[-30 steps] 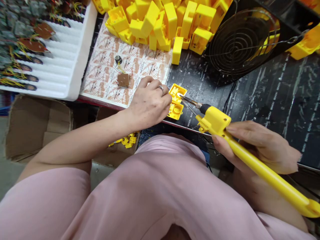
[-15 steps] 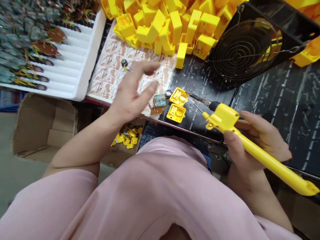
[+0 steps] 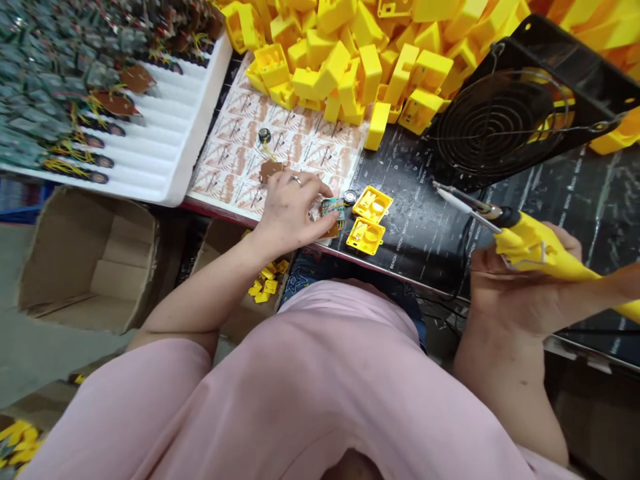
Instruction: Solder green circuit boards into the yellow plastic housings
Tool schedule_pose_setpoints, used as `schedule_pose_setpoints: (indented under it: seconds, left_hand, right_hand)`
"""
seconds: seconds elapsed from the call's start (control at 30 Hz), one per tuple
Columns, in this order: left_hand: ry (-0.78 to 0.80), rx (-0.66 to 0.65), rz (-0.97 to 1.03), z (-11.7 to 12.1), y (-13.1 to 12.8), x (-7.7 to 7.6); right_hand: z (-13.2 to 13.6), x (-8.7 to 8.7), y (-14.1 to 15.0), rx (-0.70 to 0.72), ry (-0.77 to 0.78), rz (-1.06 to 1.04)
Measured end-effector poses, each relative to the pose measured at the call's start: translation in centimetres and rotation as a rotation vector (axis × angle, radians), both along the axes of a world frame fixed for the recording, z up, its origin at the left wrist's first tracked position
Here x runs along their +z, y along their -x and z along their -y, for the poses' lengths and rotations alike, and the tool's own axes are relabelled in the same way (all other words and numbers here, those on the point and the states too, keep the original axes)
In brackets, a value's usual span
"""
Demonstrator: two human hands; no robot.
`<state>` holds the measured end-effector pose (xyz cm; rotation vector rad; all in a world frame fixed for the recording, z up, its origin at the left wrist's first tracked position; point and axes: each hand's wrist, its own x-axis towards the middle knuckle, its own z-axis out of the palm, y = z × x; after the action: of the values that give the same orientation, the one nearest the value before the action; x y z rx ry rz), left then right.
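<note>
My left hand (image 3: 295, 210) is at the bench's front edge, thumb and fingers closed around a small green circuit board (image 3: 334, 208) with a brown board (image 3: 330, 231) partly hidden under it. A round black speaker (image 3: 350, 197) on wires lies just right of the fingers. Beside it sit two open yellow case halves (image 3: 369, 235), one behind the other. On the right, my right hand (image 3: 525, 287) holds a yellow soldering gun (image 3: 550, 257), thumb stretched out, fingers partly hidden behind the tool. The metal tip points left above the black bench.
A white foam tray (image 3: 193, 127) with many wired boards stands at left. Yellow housings (image 3: 340, 67) are heaped at the back beside a black fan (image 3: 495, 133). Another speaker (image 3: 265, 135) and brown board lie on the printed sheet (image 3: 305, 143). Cardboard boxes (image 3: 90, 260) stand below.
My left hand has come down and right onto the green circuit board. My right hand has turned and shifted right, carrying the soldering gun's tip away from the yellow case halves.
</note>
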<state>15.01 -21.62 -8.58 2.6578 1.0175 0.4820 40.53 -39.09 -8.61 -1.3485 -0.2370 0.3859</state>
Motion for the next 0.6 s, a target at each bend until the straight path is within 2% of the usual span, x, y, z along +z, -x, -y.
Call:
schedule_pose_setpoints:
  seconds: [0.1, 0.23, 0.33, 0.5, 0.6]
  left_hand:
    - [-0.005, -0.03, -0.043, -0.5, -0.9, -0.1]
    - [0.033, -0.123, 0.02, -1.9, -0.7, 0.3]
    - [-0.047, -0.152, 0.05, -3.1, 0.0, 1.4]
    - [-0.21, -0.105, -0.163, -4.4, 0.4, 3.9]
    - [-0.2, -0.177, -0.231, -4.4, 0.2, 3.6]
  right_hand:
    - [0.1, 0.3, 1.2, -0.067, -0.003, 0.083]
    - [0.7, 0.3, 2.3, -0.007, -0.102, 0.321]
    - [1.2, 0.0, 1.9, 0.019, -0.112, 0.428]
    - [1.3, -0.5, 1.1, 0.058, -0.112, 0.621]
    - [1.0, -0.5, 1.4, 0.012, -0.21, 0.782]
